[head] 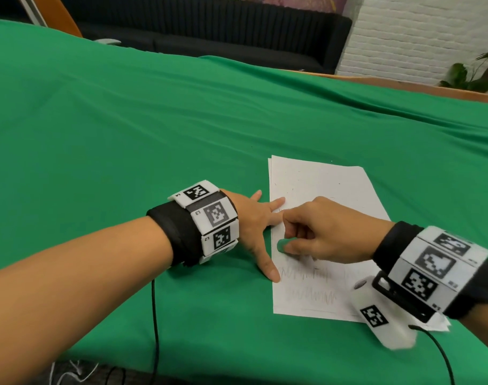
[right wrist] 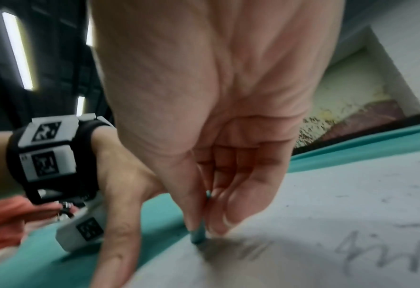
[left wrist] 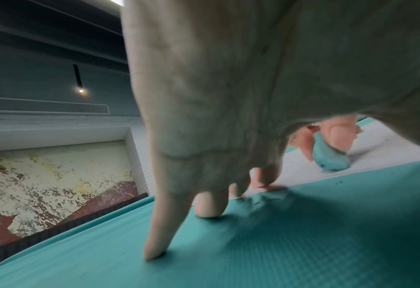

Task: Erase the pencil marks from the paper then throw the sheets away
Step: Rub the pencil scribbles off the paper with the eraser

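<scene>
A small stack of white paper sheets (head: 323, 190) lies on the green cloth right of centre. Grey pencil scribbles (head: 312, 294) cross its near half; the far half is almost bare. My right hand (head: 317, 232) pinches a small green eraser (head: 281, 245) and presses it on the sheet near its left edge. The eraser (left wrist: 329, 155) shows in the left wrist view and as a thin green edge (right wrist: 199, 233) in the right wrist view, beside smudged marks (right wrist: 241, 251). My left hand (head: 262, 226) lies flat with fingers spread, its fingertips (head: 277, 202) and thumb on the paper's left edge.
The green cloth (head: 154, 134) covers the whole table, with wide room left and beyond the paper. Black cables (head: 155, 329) hang off the near edge. A dark sofa (head: 209, 31), a white brick wall and a plant (head: 470, 76) stand behind the table.
</scene>
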